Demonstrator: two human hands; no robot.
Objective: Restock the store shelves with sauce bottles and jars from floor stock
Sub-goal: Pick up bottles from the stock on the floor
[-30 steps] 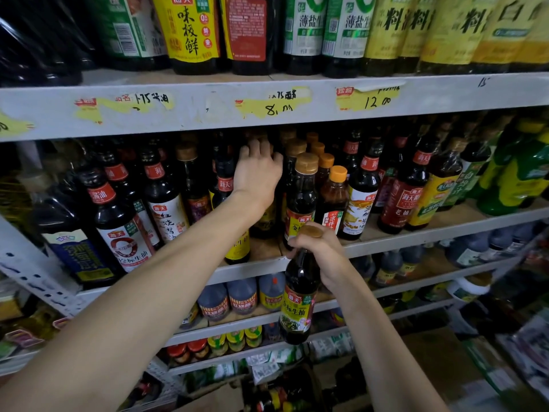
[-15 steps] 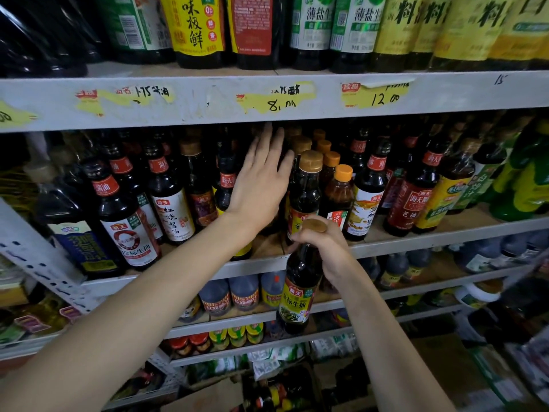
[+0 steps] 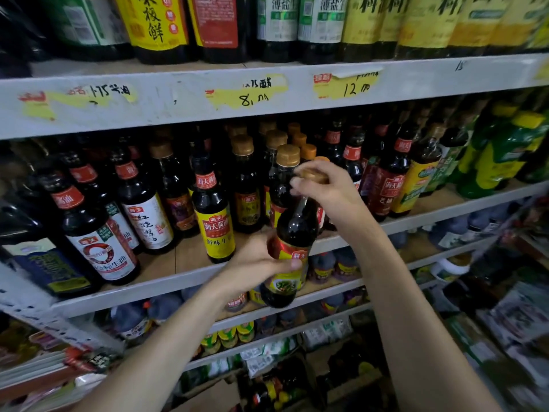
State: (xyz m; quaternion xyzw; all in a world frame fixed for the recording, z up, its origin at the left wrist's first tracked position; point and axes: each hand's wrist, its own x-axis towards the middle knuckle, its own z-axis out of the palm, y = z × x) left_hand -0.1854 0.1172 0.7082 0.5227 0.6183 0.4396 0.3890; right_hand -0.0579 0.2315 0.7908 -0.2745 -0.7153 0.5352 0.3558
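Dark glass sauce bottle with a gold cap and a red-and-yellow label (image 3: 292, 233) is in both my hands, out in front of the middle white metal shelf (image 3: 166, 285).

On the head camera, its long axis runs close to upright, with the neck tipped a little to the right. Its base hangs below the shelf's front lip. My left hand (image 3: 252, 264) wraps the label band, fingers curled behind and thumb laid across the front. My right hand (image 3: 332, 191) pinches the cap from above with bent fingertips.

The row of gold-capped dark bottles (image 3: 287, 171) stands just behind the held one. A yellow-labelled soy bottle (image 3: 215, 224) stands just to the left, with bare wooden board (image 3: 190, 254) beside it. I judge the bottle must rise over the lip and then go straight away from me.
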